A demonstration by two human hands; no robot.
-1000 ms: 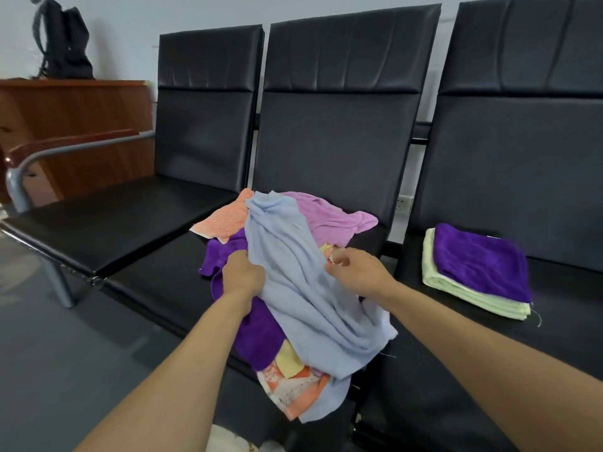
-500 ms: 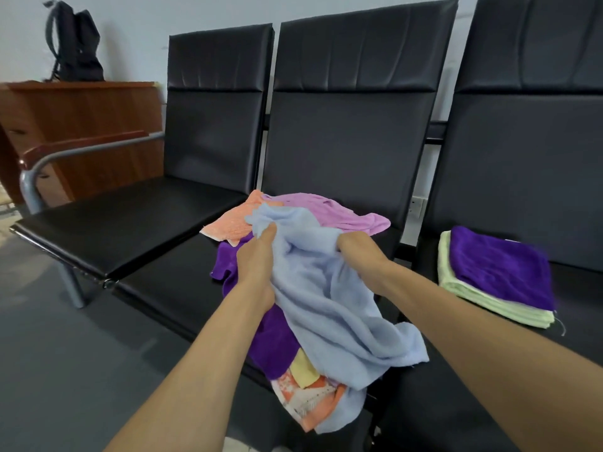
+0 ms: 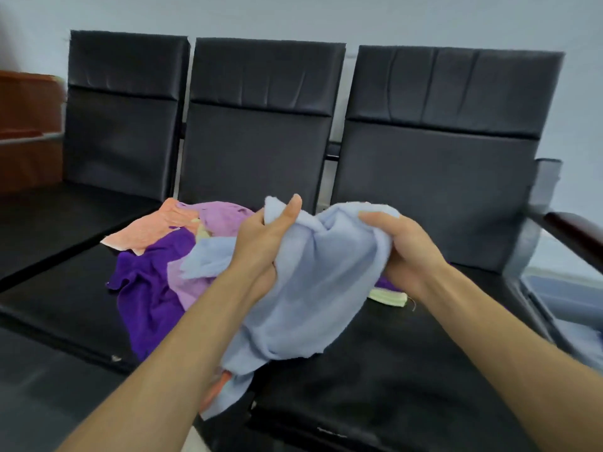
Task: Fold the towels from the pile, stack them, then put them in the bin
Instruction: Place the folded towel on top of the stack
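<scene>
– What's moved?
– The blue towel (image 3: 313,288) has come up off the pile (image 3: 150,275) and across, over the right-hand seat (image 3: 408,370). The left hand (image 3: 261,243) and right hand (image 3: 401,246) each grip a bunched edge, fingers curled round it
– Which step?
– Starting a fold, I'd say. Next it needs shaking out flat and the corners found
– The room?
– Black bench, pale wall (image 3: 326,17), a blurred grey tub (image 3: 567,308) far right, maybe the bin

Cloth: light blue towel (image 3: 310,288) fuzzy, matt; purple towel (image 3: 146,288) plush. Bench (image 3: 424,158) upholstery: black, leather-like, creased, faint sheen. Armrest (image 3: 571,228), right of frame: grey metal, glossy dark wooden cap. Cabinet (image 3: 29,125), upper left: brown wood.
</scene>
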